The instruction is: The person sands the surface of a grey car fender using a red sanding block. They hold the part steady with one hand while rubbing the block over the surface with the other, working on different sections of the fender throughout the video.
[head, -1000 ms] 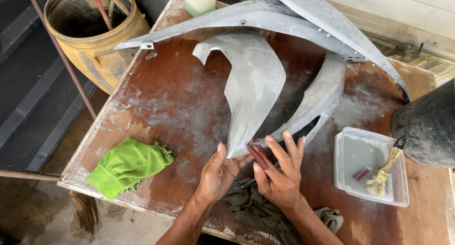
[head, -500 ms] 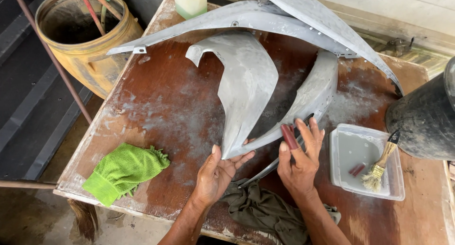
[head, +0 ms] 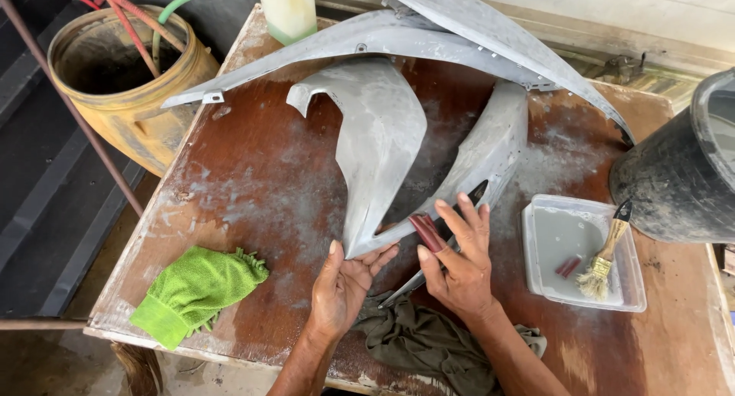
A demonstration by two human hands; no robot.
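Observation:
A grey, primer-coated curved body panel point(head: 383, 143) lies on a worn brown table point(head: 245, 174). My left hand point(head: 343, 285) cups the panel's pointed near tip, thumb on top. My right hand point(head: 459, 258) presses flat on the panel's lower edge with a small folded dark-red piece of sandpaper point(head: 426, 232) under its fingers. Another long grey panel point(head: 459, 44) lies across the back of the table.
A green cloth point(head: 195, 289) lies at the near left, a dark olive rag point(head: 429, 342) under my wrists. A clear tray point(head: 570, 247) with a brush point(head: 605, 258) sits right, beside a black bucket point(head: 681, 166). A yellow bucket point(head: 126, 90) stands left; a pale bottle point(head: 289, 9) at the back.
My right hand with the sandpaper has slid to the right and up along the panel's edge. My left hand has stayed at the panel's tip.

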